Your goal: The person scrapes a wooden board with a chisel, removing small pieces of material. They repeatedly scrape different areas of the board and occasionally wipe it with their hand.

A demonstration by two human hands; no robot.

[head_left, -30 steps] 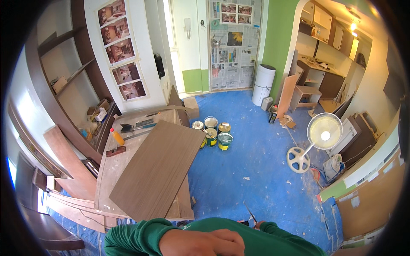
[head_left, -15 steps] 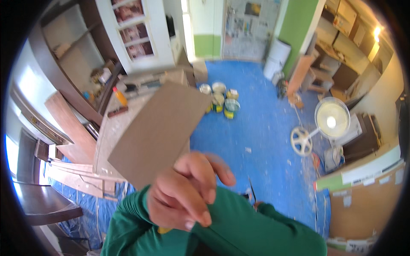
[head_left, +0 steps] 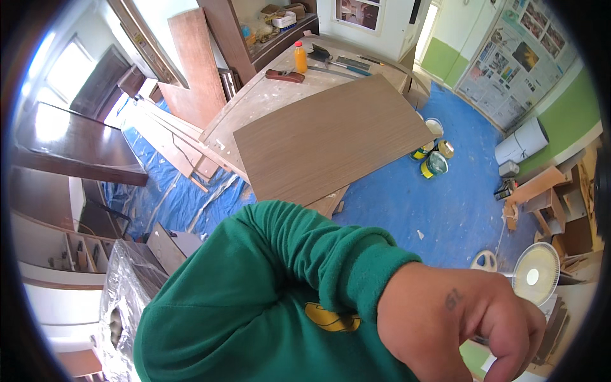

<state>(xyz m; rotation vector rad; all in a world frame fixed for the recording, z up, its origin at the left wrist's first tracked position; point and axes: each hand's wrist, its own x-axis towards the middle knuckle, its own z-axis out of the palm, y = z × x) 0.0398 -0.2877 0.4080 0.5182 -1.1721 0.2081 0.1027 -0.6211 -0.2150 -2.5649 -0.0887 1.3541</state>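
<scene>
My left arm, in a green sleeve, reaches across my body to the lower right. My left hand (head_left: pixel 461 318) has its back toward the view and its fingers bent down. The fingertips run out of sight, so anything pinched in them is hidden. Out of the picture is my right hand. Beyond my forearm a large brown wood-grain panel (head_left: pixel 331 137) lies on the worktable (head_left: pixel 232 130), touched by neither hand. Behind it are a hand plane (head_left: pixel 284 76), an orange bottle (head_left: pixel 300 58) and several tools.
Paint cans (head_left: pixel 435 164) stand on the blue floor sheet (head_left: pixel 394 204) beyond the panel's right corner. A white fan (head_left: pixel 533 274) is near my left hand. Boards (head_left: pixel 159 137) lean and lie left of the table. A plastic-wrapped object (head_left: pixel 124 305) stands at lower left.
The view has turned left, and the panel shows larger. My left hand has swung to the lower right. My right hand, partly seen earlier near a thin dark object, has left the picture.
</scene>
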